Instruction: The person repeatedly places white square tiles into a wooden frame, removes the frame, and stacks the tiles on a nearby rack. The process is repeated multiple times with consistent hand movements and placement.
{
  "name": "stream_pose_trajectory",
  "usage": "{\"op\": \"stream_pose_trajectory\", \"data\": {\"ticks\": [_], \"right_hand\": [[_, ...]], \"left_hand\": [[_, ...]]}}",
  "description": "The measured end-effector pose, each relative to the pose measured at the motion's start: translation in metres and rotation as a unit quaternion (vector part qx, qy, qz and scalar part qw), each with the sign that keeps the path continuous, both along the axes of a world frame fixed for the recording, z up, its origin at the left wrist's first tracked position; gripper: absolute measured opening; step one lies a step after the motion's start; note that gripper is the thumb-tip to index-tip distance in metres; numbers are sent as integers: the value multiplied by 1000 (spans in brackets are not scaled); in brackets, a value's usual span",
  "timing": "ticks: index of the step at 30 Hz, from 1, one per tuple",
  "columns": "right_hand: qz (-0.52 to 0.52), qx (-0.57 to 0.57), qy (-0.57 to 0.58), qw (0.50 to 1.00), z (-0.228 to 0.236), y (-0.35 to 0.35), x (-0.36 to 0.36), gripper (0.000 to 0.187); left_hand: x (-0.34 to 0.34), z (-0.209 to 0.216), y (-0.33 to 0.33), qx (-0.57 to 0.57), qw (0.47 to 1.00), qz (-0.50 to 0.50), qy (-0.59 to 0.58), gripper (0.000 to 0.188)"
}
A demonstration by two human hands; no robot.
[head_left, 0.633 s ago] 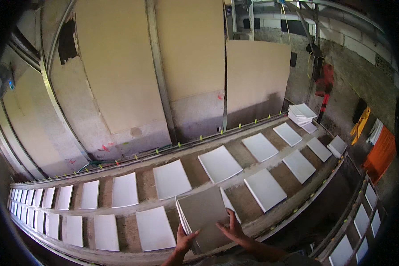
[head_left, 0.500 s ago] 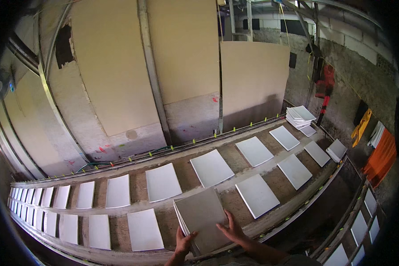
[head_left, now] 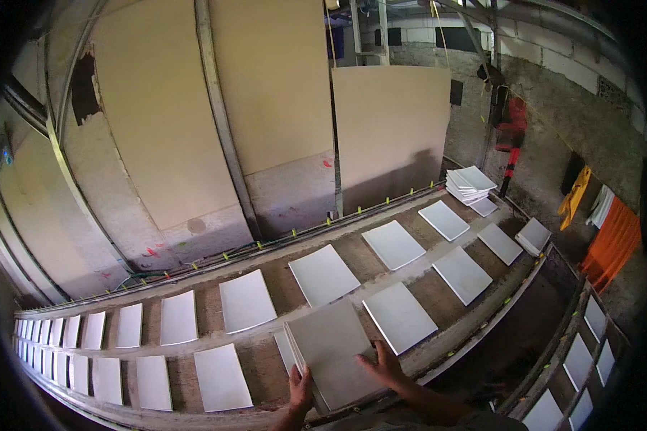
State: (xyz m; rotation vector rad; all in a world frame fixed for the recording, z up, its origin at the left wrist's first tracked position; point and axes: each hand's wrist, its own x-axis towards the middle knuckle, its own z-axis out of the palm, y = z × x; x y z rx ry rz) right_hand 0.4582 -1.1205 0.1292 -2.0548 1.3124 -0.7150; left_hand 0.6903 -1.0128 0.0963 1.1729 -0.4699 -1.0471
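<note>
A stack of thin, rectangular grey-white boards (head_left: 334, 352) is between my two hands, over the near row of the bench. My left hand (head_left: 301, 388) is closed on its lower left edge, thumb along the side. On the right edge, my right hand (head_left: 385, 368) grips with its thumb and fingers over the top face. Another similar board (head_left: 283, 349) sticks out from under the stack's left side, low over the bench. Whether it touches the stack is hidden.
Similar white boards lie spaced in two rows along the long bench (head_left: 266, 346). A pile of boards (head_left: 470, 185) sits at the far right end. Tall beige panels (head_left: 392, 129) stand behind. A lower rack (head_left: 577, 363) holds more boards at right. Cloths (head_left: 609, 248) hang on the wall.
The whole view has shifted slightly. The lowest board now sticks out left of the stack, while the stack has moved right relative to it. Both hands stay on the stack.
</note>
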Motion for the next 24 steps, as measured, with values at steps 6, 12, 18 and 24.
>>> {"op": "stream_pose_trajectory", "data": {"ticks": [6,12,18,24], "right_hand": [[-93,162,-228,955,-5,-3,-34,63],[-91,247,-342,902,20,-71,-93,47],[-60,-31,-168,983,14,-115,-149,42],[-145,-9,-128,981,-21,-145,-207,42]], "left_hand": [[-21,9,-20,11,999,-35,-34,48],[-51,31,-59,-31,999,-7,44,52],[-131,47,-88,-16,998,-55,9,55],[-177,22,-99,57,998,-24,4,55]]}}
